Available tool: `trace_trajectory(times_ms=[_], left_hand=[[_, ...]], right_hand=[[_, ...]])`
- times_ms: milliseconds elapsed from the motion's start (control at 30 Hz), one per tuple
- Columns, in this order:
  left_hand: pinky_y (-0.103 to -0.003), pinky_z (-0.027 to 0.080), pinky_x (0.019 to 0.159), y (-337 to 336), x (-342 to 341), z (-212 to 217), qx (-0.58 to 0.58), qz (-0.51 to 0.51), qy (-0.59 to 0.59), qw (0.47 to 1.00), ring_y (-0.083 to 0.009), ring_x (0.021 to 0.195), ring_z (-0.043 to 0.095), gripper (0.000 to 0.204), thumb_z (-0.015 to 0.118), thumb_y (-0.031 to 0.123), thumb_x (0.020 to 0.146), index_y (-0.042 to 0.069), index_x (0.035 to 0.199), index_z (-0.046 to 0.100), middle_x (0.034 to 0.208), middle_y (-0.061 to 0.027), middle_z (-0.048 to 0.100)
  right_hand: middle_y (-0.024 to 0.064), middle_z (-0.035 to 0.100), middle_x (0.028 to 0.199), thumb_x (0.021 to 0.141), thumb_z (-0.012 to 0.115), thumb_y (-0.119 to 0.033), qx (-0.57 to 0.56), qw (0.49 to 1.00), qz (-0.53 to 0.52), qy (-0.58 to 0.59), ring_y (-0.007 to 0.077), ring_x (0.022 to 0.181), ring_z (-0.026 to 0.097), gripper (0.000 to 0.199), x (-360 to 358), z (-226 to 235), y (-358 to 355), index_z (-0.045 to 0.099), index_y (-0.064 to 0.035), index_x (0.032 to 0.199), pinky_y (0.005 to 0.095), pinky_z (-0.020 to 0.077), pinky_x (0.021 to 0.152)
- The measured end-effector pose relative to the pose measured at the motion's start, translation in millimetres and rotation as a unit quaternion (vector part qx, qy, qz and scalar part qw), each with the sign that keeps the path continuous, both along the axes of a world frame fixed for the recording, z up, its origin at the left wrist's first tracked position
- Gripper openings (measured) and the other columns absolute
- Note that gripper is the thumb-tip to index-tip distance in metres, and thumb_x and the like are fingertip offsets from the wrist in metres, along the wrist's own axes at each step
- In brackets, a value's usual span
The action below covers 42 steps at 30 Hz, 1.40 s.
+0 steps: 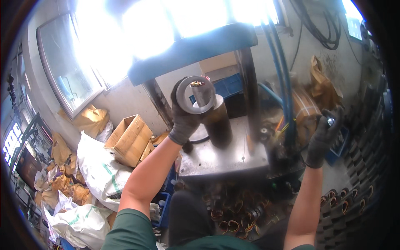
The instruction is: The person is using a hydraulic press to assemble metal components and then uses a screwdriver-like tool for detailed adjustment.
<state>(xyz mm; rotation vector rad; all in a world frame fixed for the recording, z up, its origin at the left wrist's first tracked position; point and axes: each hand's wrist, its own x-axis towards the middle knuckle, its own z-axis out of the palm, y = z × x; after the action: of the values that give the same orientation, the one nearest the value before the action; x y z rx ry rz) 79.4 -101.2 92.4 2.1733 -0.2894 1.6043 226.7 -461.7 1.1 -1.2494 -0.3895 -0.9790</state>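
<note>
My left hand (183, 121), in a dark glove, holds a grey metal ring (195, 95) up in front of a hydraulic press (196, 46). Through and behind the ring shows a metal cylinder (217, 121) standing upright on the press's steel plate (221, 156). My right hand (324, 135), also gloved, is raised at the right of the press and grips a small shiny knob or lever end (330, 121). Blue hoses (281, 71) run down beside the press column between the two hands.
A cardboard box (129, 139), white sacks (98, 166) and crumpled brown paper (89, 118) pile up at the left under a window. Several copper-wound coils (233, 216) lie below the press and along the right. Cables hang on the back wall.
</note>
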Motion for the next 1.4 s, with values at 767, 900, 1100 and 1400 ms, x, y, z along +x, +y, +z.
trace_trajectory(times_ms=[767, 900, 1100, 1400], left_hand=[[-0.036, 0.058, 0.089, 69.0, 82.9, 20.4, -0.153, 0.005, -0.134, 0.979, -0.0242, 0.112, 0.062, 0.087, 0.090, 0.005, 0.070, 0.003, 0.137, 0.035, 0.125, -0.0117, 0.058], [-0.039, 0.058, 0.089, 64.2, 88.7, 38.8, -0.388, -0.076, -0.101, 0.913, -0.0249, 0.107, 0.064, 0.080, 0.089, 0.003, 0.069, 0.002, 0.134, 0.041, 0.121, -0.0118, 0.060], [-0.042, 0.060, 0.083, 66.7, 94.6, 67.1, -0.376, -0.027, 0.043, 0.925, -0.0257, 0.095, 0.068, 0.072, 0.090, 0.019, 0.072, -0.001, 0.127, 0.047, 0.110, -0.0146, 0.065], [-0.041, 0.061, 0.076, 68.5, 102.0, 68.6, -0.357, -0.020, 0.101, 0.928, -0.0256, 0.094, 0.068, 0.071, 0.091, 0.021, 0.073, 0.001, 0.124, 0.045, 0.110, -0.0167, 0.064]], right_hand=[[0.0119, 0.061, 0.119, 0.106, 0.047, -0.004, 0.027, 0.999, 0.023, -0.018, 0.0191, 0.110, 0.059, 0.050, 0.5, -2.8, 5.1, 0.040, -0.0099, 0.155, 0.0384, 0.0488, 0.101], [0.0117, 0.061, 0.119, 0.105, 0.047, -0.003, 0.029, 0.999, 0.027, -0.007, 0.0190, 0.110, 0.060, 0.050, 3.1, -6.1, 2.6, 0.040, -0.0084, 0.155, 0.0375, 0.0492, 0.101], [0.0108, 0.065, 0.111, 0.105, 0.049, -0.004, -0.034, 0.999, -0.026, 0.006, 0.0184, 0.100, 0.063, 0.043, 7.9, -5.7, -8.0, 0.050, -0.0040, 0.148, 0.0358, 0.0527, 0.094], [0.0089, 0.069, 0.118, 0.099, 0.063, -0.003, -0.187, 0.979, -0.082, 0.016, 0.0155, 0.100, 0.066, 0.031, -15.2, 31.6, -50.5, 0.067, -0.0007, 0.130, 0.0311, 0.0540, 0.092]])
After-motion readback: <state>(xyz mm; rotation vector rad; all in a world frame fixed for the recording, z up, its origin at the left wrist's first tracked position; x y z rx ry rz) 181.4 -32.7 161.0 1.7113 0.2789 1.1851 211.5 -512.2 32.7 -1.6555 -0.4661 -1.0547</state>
